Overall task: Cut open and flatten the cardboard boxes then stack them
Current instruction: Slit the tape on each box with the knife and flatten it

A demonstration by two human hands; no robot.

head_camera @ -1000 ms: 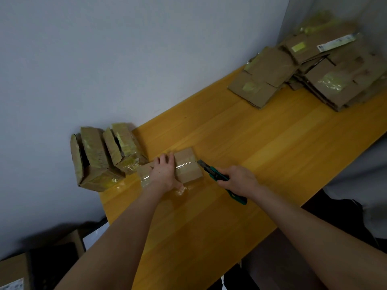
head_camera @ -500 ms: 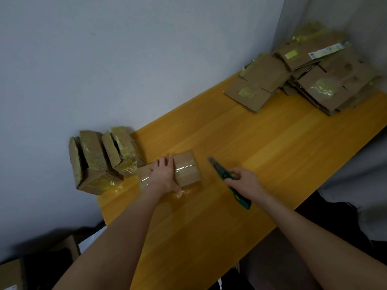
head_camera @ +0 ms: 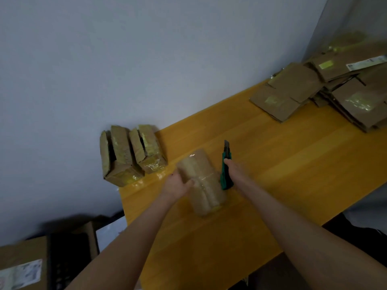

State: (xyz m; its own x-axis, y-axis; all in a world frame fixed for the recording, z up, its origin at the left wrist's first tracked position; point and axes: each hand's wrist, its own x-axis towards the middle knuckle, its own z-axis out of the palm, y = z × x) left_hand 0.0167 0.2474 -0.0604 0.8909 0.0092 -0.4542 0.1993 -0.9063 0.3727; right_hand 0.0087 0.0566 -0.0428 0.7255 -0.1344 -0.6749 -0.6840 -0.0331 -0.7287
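Taped box: a small brown cardboard box [head_camera: 202, 181] wrapped in clear tape lies near the left end of the surface, with its long side running away from the person. It is blurred, so I cannot tell whether it rests on the wood or is raised off it.
Left hand: the left hand [head_camera: 177, 185] grips the taped box from its left side. The thumb lies over the top face and the other fingers are hidden round the side.
Right hand: the right hand [head_camera: 235, 172] is curled round the handle of the utility knife, just right of the taped box.
Utility knife: the green and black knife [head_camera: 226, 162] runs lengthwise beside the box's right edge, its dark tip pointing away toward the wall. Whether it touches the box cannot be told.
Left standing box: it [head_camera: 119, 155] stands at the far left corner of the surface against the wall. It has yellowish tape, a dark slit open along its top, and its left part reaches past the surface's edge.
Right standing box: slightly smaller [head_camera: 149, 149], it stands just beside the other, with the same yellowish tape and a dark slit on top.
Flattened pile: overlapping flat cardboard pieces [head_camera: 293, 95] lie at the far right end, well apart from the hands. Some carry yellow-green tape patches and one has a white label strip.
Surface: a yellow wooden top [head_camera: 293, 164].
Wall: plain grey [head_camera: 146, 59].
Carton: a brown carton [head_camera: 21, 258] with a white label sits below the surface's left end, with something dark beside it.
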